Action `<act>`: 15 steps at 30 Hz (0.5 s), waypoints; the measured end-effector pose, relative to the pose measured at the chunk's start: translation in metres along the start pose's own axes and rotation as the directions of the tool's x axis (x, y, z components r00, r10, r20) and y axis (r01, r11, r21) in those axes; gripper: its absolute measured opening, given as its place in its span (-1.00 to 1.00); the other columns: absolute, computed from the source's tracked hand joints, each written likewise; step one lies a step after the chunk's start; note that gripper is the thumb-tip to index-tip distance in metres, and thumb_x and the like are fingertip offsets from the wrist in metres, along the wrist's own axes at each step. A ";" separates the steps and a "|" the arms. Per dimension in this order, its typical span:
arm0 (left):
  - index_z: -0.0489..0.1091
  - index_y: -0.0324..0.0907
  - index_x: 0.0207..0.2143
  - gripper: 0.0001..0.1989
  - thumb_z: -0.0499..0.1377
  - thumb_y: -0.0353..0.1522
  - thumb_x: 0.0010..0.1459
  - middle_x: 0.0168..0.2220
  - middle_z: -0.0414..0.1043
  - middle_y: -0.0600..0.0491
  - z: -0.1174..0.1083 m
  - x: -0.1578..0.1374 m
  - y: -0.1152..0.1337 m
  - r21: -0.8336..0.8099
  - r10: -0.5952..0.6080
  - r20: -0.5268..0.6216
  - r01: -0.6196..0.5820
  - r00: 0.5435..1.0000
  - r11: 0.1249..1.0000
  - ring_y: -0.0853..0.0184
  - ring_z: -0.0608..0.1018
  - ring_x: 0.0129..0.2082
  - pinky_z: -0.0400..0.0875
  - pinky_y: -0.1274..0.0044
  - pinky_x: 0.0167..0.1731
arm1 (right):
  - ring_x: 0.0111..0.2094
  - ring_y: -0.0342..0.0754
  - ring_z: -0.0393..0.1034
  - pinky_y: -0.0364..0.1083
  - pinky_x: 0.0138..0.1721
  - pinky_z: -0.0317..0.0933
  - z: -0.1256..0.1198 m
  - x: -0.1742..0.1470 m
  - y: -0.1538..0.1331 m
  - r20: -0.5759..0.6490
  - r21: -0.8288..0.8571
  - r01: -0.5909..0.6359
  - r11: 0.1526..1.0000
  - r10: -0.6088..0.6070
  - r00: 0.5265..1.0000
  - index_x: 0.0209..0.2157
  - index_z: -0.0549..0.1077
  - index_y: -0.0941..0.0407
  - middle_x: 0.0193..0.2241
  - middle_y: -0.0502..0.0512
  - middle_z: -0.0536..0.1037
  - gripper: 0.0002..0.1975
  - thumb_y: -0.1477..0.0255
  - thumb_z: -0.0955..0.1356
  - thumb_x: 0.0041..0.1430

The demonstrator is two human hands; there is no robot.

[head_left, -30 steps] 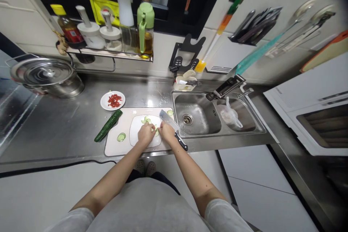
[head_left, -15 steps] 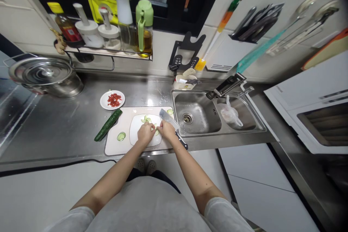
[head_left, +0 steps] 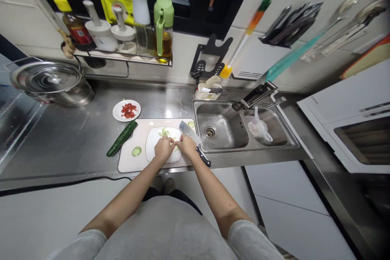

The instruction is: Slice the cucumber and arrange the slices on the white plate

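Observation:
My left hand (head_left: pixel 163 148) and my right hand (head_left: pixel 188 146) meet over a white plate (head_left: pixel 151 155), fingertips pinched together around a thin cucumber slice (head_left: pixel 176 147), partly hidden by the fingers. Behind my left hand, several pale green cucumber slices (head_left: pixel 163 132) lie on the plate. The plate rests on a light cutting board (head_left: pixel 128 164). A kitchen knife (head_left: pixel 191 133) lies along the board's right side, partly under my right hand, its black handle toward me. Single slices sit at the board's left (head_left: pixel 136 151) and far right corner. A whole cucumber (head_left: pixel 122 138) leans at the left edge.
A small white dish (head_left: pixel 115 114) with red pieces (head_left: pixel 128 110) stands behind the cucumber. To the right is a double sink (head_left: pixel 221 130) with a tap (head_left: pixel 254 96) and a plastic bag (head_left: pixel 258 127). A lidded steel pot (head_left: pixel 73 95) stands left, below a condiment rack (head_left: pixel 122 56).
The view has shifted very slightly. Both hands stay pinched together over the plate, with only small finger movement.

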State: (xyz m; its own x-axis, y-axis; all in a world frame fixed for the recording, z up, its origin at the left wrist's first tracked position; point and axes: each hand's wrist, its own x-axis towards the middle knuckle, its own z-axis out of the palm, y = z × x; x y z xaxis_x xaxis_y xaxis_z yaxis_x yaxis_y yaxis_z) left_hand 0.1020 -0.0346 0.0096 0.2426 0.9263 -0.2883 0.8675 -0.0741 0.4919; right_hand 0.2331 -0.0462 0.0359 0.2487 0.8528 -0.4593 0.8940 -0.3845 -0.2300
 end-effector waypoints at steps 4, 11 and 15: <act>0.51 -0.06 -0.23 -0.76 0.10 -0.20 0.20 -0.12 0.44 0.00 0.000 -0.001 0.000 -0.002 0.007 -0.002 -0.007 1.000 1.000 0.23 0.44 -0.06 0.34 0.49 -0.21 | -0.13 0.02 0.43 -0.09 -0.20 0.19 0.000 -0.002 -0.001 -0.009 0.009 -0.009 1.000 0.009 1.000 -0.12 0.40 0.09 -0.22 0.16 0.55 -0.70 0.20 0.32 0.21; 0.52 -0.05 -0.23 -0.78 0.11 -0.21 0.19 -0.12 0.44 0.00 -0.003 -0.002 0.002 0.010 0.014 -0.001 -0.014 1.000 1.000 0.22 0.44 -0.06 0.34 0.48 -0.22 | -0.12 0.03 0.43 -0.08 -0.19 0.18 0.003 -0.002 -0.002 -0.018 0.015 -0.020 1.000 0.020 1.000 -0.12 0.39 0.08 -0.21 0.15 0.55 -0.71 0.20 0.32 0.20; 0.52 -0.05 -0.23 -0.78 0.11 -0.22 0.19 -0.11 0.44 0.00 -0.003 -0.002 0.002 0.009 0.015 -0.001 -0.015 1.000 1.000 0.21 0.45 -0.06 0.34 0.48 -0.22 | -0.14 0.03 0.43 -0.09 -0.21 0.17 0.004 -0.004 0.000 -0.026 0.034 -0.021 0.999 0.022 0.999 -0.12 0.39 0.08 -0.23 0.15 0.56 -0.70 0.19 0.31 0.21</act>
State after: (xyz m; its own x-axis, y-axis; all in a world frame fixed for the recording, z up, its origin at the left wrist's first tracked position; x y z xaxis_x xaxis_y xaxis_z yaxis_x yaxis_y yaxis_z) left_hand 0.1018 -0.0354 0.0140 0.2550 0.9256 -0.2799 0.8678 -0.0913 0.4885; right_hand 0.2306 -0.0509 0.0343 0.2780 0.8530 -0.4416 0.8754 -0.4142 -0.2491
